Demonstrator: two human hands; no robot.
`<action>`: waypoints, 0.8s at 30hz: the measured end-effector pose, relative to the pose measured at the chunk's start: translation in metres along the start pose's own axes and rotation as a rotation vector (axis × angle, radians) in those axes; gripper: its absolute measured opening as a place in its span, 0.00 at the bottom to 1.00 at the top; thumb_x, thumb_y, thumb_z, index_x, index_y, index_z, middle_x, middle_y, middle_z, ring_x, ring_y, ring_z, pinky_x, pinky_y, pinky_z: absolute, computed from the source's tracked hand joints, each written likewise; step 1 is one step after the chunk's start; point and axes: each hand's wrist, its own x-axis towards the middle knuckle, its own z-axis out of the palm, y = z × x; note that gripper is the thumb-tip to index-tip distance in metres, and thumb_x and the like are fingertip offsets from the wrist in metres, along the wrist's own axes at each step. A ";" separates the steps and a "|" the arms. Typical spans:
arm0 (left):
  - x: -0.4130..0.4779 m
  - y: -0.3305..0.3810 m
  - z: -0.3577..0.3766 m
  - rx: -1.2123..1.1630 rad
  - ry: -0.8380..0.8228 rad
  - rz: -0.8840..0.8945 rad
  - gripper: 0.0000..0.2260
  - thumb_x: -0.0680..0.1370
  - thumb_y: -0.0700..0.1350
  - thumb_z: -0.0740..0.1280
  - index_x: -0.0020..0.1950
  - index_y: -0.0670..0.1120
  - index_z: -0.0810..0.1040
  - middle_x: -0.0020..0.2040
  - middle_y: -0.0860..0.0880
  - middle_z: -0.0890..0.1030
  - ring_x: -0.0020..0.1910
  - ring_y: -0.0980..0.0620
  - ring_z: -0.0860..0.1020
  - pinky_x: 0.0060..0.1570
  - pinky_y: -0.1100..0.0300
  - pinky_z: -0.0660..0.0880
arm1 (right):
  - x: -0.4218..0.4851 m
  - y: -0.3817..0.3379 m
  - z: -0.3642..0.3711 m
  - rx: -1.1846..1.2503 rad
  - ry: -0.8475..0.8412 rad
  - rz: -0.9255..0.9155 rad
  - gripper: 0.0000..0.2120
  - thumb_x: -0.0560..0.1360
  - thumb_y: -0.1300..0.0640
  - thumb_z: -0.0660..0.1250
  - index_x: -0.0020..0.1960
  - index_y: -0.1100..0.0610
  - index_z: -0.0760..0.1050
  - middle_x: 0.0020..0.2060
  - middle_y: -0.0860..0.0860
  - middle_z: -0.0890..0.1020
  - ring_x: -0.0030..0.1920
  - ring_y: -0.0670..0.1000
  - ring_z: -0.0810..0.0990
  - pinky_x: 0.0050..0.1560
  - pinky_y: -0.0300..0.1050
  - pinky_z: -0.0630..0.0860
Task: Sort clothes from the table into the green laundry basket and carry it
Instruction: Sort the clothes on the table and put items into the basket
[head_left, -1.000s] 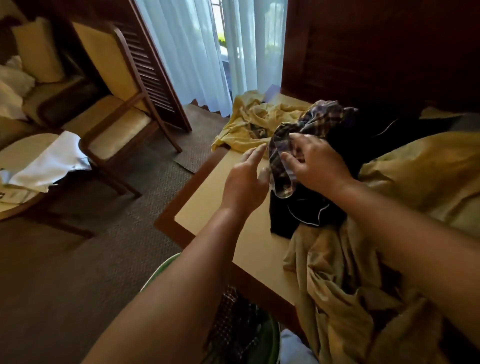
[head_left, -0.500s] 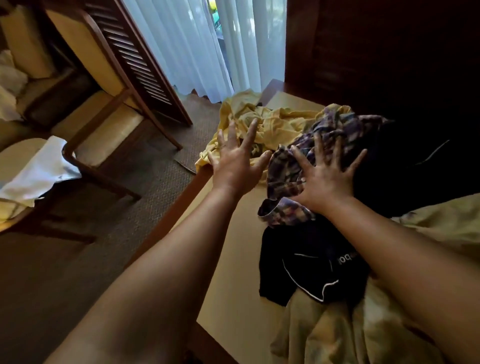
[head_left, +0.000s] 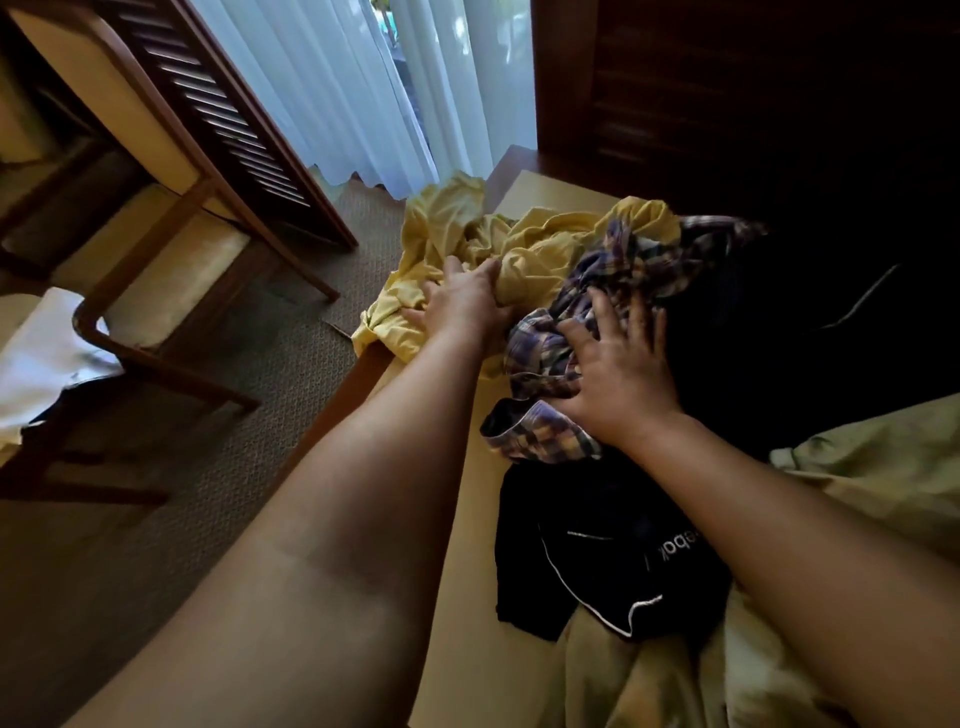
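A pile of clothes lies on the tan table (head_left: 467, 519). At the table's far left corner, my left hand (head_left: 462, 306) reaches into a crumpled yellow garment (head_left: 524, 244), and its fingers curl into the cloth. My right hand (head_left: 618, 369) rests with spread fingers on a plaid shirt (head_left: 540, 436) beside it. A black garment with white piping (head_left: 597, 551) lies nearer to me, partly under my right forearm. The green laundry basket is out of view.
A khaki cloth (head_left: 649, 675) covers the near right of the table, and more dark clothing (head_left: 805, 338) lies at the right. A wooden chair (head_left: 171, 218) stands on the carpet at the left, near a round table with a white cloth (head_left: 41, 364). White curtains (head_left: 363, 78) hang behind.
Both hands have moved forward and down from open, spread poses onto the pile. The left hand now grips the yellow garment and the right lies on the plaid shirt. The basket has left the view.
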 end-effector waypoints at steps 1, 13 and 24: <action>-0.003 -0.003 0.002 0.006 0.042 0.010 0.27 0.75 0.62 0.74 0.73 0.65 0.72 0.71 0.47 0.69 0.71 0.34 0.69 0.69 0.26 0.66 | -0.001 -0.003 0.000 0.015 0.012 -0.003 0.44 0.65 0.28 0.70 0.75 0.45 0.63 0.81 0.55 0.54 0.79 0.67 0.50 0.78 0.69 0.48; -0.119 -0.089 -0.025 -0.473 0.467 -0.075 0.15 0.75 0.51 0.70 0.60 0.50 0.81 0.52 0.43 0.83 0.51 0.42 0.81 0.49 0.56 0.76 | -0.038 -0.089 -0.046 0.110 0.378 -0.141 0.27 0.65 0.54 0.71 0.63 0.53 0.74 0.58 0.54 0.78 0.55 0.61 0.77 0.55 0.56 0.73; -0.293 -0.203 -0.026 -0.448 0.448 -0.139 0.15 0.75 0.42 0.74 0.61 0.49 0.83 0.56 0.45 0.81 0.54 0.46 0.78 0.49 0.64 0.68 | -0.150 -0.163 0.007 -0.120 -0.191 -0.221 0.59 0.63 0.33 0.76 0.80 0.40 0.41 0.81 0.55 0.45 0.79 0.68 0.42 0.72 0.78 0.40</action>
